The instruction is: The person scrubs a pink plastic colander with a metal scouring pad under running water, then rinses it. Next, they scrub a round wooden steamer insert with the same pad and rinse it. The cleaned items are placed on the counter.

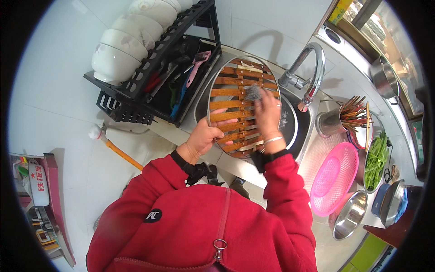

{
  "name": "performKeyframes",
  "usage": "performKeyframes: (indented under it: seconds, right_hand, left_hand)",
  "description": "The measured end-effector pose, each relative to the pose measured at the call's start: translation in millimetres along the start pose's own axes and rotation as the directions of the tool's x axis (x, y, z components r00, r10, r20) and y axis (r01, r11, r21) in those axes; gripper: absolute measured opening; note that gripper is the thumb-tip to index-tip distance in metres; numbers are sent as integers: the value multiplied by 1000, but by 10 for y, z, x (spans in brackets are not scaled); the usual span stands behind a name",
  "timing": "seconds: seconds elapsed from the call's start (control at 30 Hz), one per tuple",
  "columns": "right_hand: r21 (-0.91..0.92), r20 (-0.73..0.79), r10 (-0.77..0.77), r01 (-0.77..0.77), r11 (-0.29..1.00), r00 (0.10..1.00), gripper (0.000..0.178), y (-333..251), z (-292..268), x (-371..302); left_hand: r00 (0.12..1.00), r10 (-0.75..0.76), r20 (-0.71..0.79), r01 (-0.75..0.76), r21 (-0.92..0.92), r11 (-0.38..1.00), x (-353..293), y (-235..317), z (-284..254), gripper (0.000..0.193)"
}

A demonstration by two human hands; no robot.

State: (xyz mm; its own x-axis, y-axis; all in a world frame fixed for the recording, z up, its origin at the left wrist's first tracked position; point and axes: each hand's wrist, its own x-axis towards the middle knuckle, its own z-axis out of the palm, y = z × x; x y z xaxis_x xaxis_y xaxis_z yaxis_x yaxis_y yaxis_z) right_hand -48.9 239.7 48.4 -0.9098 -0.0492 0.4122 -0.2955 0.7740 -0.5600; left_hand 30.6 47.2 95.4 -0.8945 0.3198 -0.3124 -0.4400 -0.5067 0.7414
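Observation:
A round steamer rack of brown wooden slats with a thin metal rim is held tilted over the sink. My left hand grips its left lower edge, the thumb on the slats and the fingers showing through the gaps. In my right hand is a grey steel wool scrubber, pressed against the slats right of the middle. My right fingertips are partly hidden by the scrubber. Behind the rack, a pale round basin shows in part inside the sink.
A chrome faucet curves over the sink's right side. At left stands a black dish rack with white bowls. To the right are a metal holder with chopsticks, a pink basket, a steel bowl and green vegetables.

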Motion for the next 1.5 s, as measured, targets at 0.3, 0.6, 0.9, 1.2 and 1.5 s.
performKeyframes:
  seconds: [0.3,0.6,0.9,1.2,1.5]
  right_hand:
    - [338,131,-100,50,940,986,43,-586,161,-278]
    - [72,8,177,-178,981,984,29,-114,-208,154]
    - [85,58,-419,414,906,906,42,-721,93,168]
    - [-143,-30,88,-91,986,996,36,-7,63,409]
    - [-291,217,271,-202,935,938,27,725,339,291]
  left_hand:
    - [999,-2,-40,9,164,986,117,-215,-240,58]
    - [1000,-23,21,22,43,999,-35,-56,-141,73]
    - [994,-102,26,94,209,973,54,-46,-43,61]
    - [994,-106,-15,107,192,976,-36,46,-109,74]
    - [992,13,-127,7,153,988,-74,192,-324,72]
